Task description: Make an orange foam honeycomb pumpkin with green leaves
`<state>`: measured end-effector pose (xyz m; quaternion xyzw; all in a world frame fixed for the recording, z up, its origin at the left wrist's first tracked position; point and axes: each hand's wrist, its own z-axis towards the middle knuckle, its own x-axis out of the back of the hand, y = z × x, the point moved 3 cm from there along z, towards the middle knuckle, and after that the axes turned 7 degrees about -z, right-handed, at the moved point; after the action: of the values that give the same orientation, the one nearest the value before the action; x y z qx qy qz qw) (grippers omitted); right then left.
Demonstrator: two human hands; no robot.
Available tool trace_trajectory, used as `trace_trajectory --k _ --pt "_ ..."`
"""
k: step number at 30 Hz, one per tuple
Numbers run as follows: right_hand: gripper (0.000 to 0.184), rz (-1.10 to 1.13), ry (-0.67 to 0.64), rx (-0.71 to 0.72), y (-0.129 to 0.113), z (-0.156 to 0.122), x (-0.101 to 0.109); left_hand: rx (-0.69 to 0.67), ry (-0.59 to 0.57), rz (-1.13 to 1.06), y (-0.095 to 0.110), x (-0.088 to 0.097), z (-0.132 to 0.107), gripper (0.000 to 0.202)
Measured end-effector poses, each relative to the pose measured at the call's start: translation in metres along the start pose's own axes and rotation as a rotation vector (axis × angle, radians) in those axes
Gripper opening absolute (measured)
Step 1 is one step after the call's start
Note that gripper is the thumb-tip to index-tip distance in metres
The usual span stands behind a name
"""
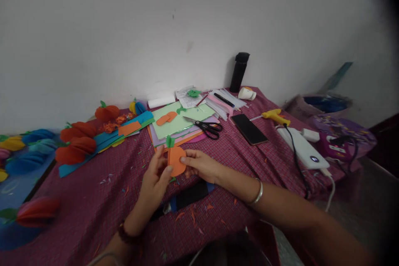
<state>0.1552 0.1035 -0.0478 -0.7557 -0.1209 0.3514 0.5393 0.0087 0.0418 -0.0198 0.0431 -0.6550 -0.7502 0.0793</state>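
Observation:
An orange paper pumpkin (pixel 177 161) with a green paper leaf (pixel 170 141) at its top is held up between my two hands, above the cloth. My left hand (pixel 157 172) grips its left edge between thumb and fingers. On the opposite edge, the thumb of my right hand (pixel 198 164) presses on the front while the fingers sit behind. Just beyond lies a stack of coloured paper sheets (pixel 187 122), pale green on top, with orange cut-outs (pixel 166 118) on it. Black-handled scissors (pixel 207 127) rest across its right side.
Finished paper pumpkins (pixel 76 149) stand at the left. A phone (pixel 248 129), a yellow glue gun (pixel 276 116), a white power bank (pixel 304 149) and a purple power strip (pixel 335 147) with cables lie right. A black bottle (pixel 239 72) stands near the wall. Paper scraps dot the tablecloth (pixel 102 199).

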Motion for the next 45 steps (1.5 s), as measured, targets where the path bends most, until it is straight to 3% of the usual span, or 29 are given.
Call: trace_trajectory --k 5,8,12,17,21,27,34,38,45 --pt "0.039 0.023 0.102 0.024 -0.001 0.003 0.004 -0.154 0.16 -0.012 0.005 0.008 -0.001 0.048" --pt "0.029 0.039 0.148 0.02 -0.001 0.005 0.008 -0.283 0.204 0.128 0.012 0.014 -0.003 0.035" --pt "0.016 0.041 0.159 0.004 -0.002 0.005 0.01 -0.569 0.058 0.463 0.02 0.002 -0.009 0.039" --pt "0.016 0.026 0.12 0.007 -0.002 -0.001 0.001 -0.66 -0.082 0.567 0.011 -0.014 -0.015 0.038" --pt "0.035 -0.021 0.031 0.005 -0.003 -0.005 -0.004 -0.603 -0.067 0.519 0.009 -0.014 -0.012 0.025" --pt "0.066 -0.04 -0.094 -0.124 0.007 -0.002 -0.005 -0.546 -0.089 0.381 0.018 -0.013 -0.007 0.012" --pt "0.074 -0.251 -0.114 0.04 0.006 -0.008 -0.011 -0.525 -0.148 0.49 0.009 -0.016 -0.002 0.026" --pt "0.073 -0.367 -0.166 0.102 -0.001 -0.015 -0.012 -0.319 -0.162 0.4 0.0 -0.012 0.0 0.022" --pt "0.051 -0.649 -0.23 0.262 -0.015 -0.026 -0.015 -0.051 -0.177 0.134 -0.009 -0.009 -0.005 0.032"
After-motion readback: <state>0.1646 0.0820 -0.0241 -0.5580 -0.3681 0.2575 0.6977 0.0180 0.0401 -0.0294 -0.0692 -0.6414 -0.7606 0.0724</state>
